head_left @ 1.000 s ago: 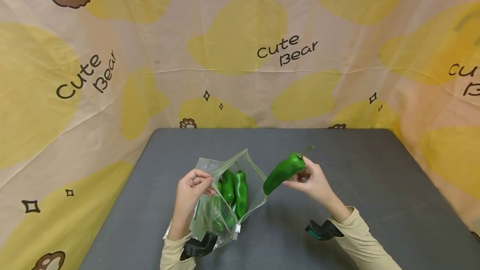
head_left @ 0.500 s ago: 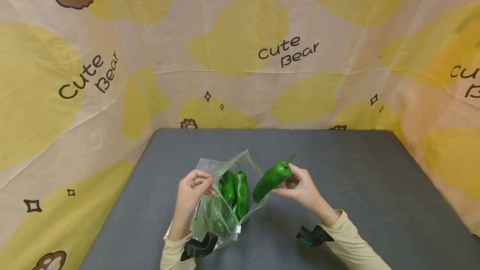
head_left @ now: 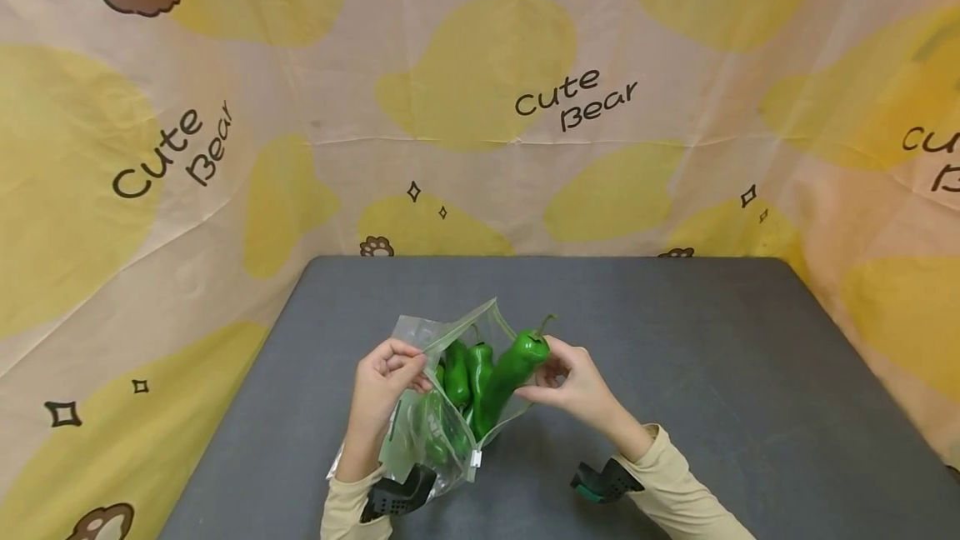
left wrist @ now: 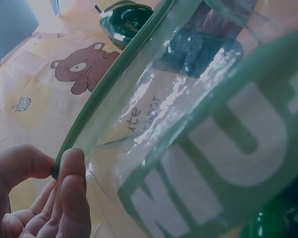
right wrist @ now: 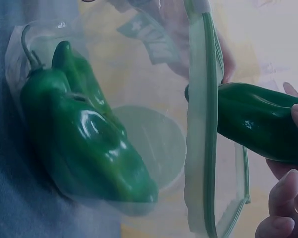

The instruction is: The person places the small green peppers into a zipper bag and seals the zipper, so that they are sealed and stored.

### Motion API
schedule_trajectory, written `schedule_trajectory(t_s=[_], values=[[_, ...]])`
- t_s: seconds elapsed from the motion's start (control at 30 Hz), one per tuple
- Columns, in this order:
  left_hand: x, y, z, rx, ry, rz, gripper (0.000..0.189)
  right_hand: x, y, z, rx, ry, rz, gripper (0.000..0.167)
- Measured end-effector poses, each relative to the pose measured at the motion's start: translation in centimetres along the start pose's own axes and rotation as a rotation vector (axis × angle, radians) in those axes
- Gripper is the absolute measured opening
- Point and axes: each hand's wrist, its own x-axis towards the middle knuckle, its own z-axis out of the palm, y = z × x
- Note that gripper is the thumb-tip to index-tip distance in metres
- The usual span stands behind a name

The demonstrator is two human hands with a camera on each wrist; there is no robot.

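Observation:
A clear zip bag (head_left: 442,432) with a green-edged mouth stands spread in the head view, several green peppers (head_left: 456,373) inside it. My left hand (head_left: 386,382) pinches the left edge of the mouth between thumb and fingers; the left wrist view shows this pinch on the green zip strip (left wrist: 97,99). My right hand (head_left: 573,382) grips another green pepper (head_left: 513,373) near its stem end, tilted with its tip down into the mouth. In the right wrist view this pepper (right wrist: 258,119) crosses the zip strip, its tip just within the bag.
The bag stands on a dark grey table (head_left: 675,315). A white slider (head_left: 476,457) sits at the near corner of the bag's mouth. Behind the table hangs a yellow and pink cloth (head_left: 465,73) with bear prints.
My right hand has moved left and slightly down, bringing its pepper from outside the bag's right edge to over and into the mouth. My left hand holds the bag as before.

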Motion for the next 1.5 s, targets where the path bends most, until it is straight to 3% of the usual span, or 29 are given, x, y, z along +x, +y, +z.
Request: schedule_trajectory(t_s=[0.4,0.63,0.8,1.03,1.3,1.5], values=[[0.0,0.1,0.2,-0.013,0.002,0.002,0.013,-0.3,0.0,1.0,0.073,-0.042,0.110,0.037],[0.0,0.1,0.2,-0.016,-0.001,0.001,0.012,-0.5,0.0,1.3,0.204,-0.089,0.162,0.038],[0.0,0.0,0.2,-0.017,0.001,-0.010,0.013,-0.6,-0.2,1.5,0.202,-0.082,0.213,0.037],[0.0,0.1,0.2,-0.011,0.001,-0.008,0.013,-0.5,-0.4,1.8,0.163,-0.047,0.223,0.023],[-0.1,0.2,0.1,0.007,-0.002,-0.017,0.019,-0.4,-0.7,1.9,0.139,-0.044,0.291,0.022],[0.0,0.3,0.2,0.013,0.005,-0.021,0.018,-0.3,-0.4,2.0,0.175,-0.064,0.272,0.020]])
